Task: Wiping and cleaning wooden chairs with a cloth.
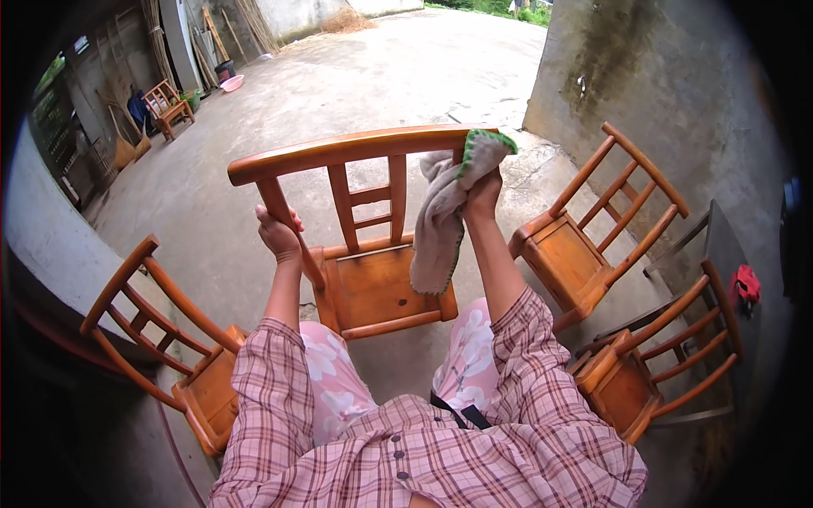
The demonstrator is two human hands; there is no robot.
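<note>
A varnished wooden chair (375, 286) stands right before me, its seat towards me and its backrest at the far side. My left hand (279, 233) grips the left post of that backrest, below the curved top rail (356, 147). At the right post, my right hand (484, 193) is closed on a grey cloth (438, 216) with green stitched edging. The cloth wraps over the right end of the top rail, and its loose part hangs down over the seat's right side. Cloth and post hide some of my right fingers.
Similar wooden chairs stand at my left (213, 394), right (565, 254) and lower right (625, 381). Beside the right wall (635, 76) is a dark panel (730, 254) with a red cloth item (744, 286). Farther off are another chair (166, 108), brooms (124, 149) and a pink basin (232, 83).
</note>
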